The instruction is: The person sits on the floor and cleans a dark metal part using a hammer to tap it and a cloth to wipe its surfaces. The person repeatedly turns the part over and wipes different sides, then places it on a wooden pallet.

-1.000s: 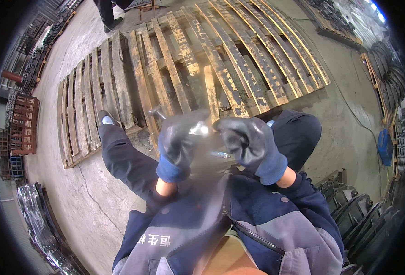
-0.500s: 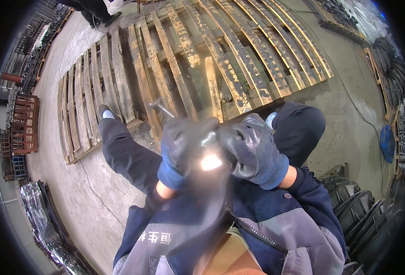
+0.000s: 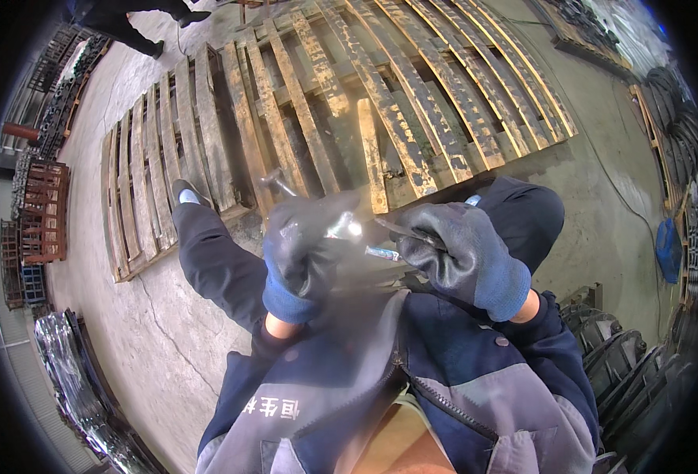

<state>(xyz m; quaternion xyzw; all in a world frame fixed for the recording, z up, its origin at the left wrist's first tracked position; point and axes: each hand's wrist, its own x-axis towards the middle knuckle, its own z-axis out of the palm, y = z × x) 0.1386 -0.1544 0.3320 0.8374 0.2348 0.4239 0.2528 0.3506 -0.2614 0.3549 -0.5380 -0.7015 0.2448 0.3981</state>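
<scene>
My left hand point(image 3: 298, 245), in a dark coated glove with a blue cuff, is closed around a metal tool point(image 3: 278, 183) whose wide end sticks out past the knuckles. Beside its fingers gleams a small shiny piece point(image 3: 354, 227), too bright and blurred to name. My right hand point(image 3: 467, 253), gloved alike, is closed on a thin dark strip point(image 3: 403, 230) that points toward the left hand. Just under those right fingers shows a small coloured tube-like piece point(image 3: 383, 253); whether it is held, I cannot tell. The two hands are apart, above my lap.
Slatted wooden pallets point(image 3: 341, 103) lie on the concrete floor ahead, between and beyond my legs. Plastic-wrapped stock point(image 3: 76, 379) stands at left, dark metal parts point(image 3: 617, 355) at right. A blue bag point(image 3: 668, 249) lies farther right. Another person's legs point(image 3: 128, 24) are at upper left.
My hands have moved apart, the right one toward the right. The bright spot has shrunk and sits higher; the strip and coloured piece now show. The other person's legs have come further into view.
</scene>
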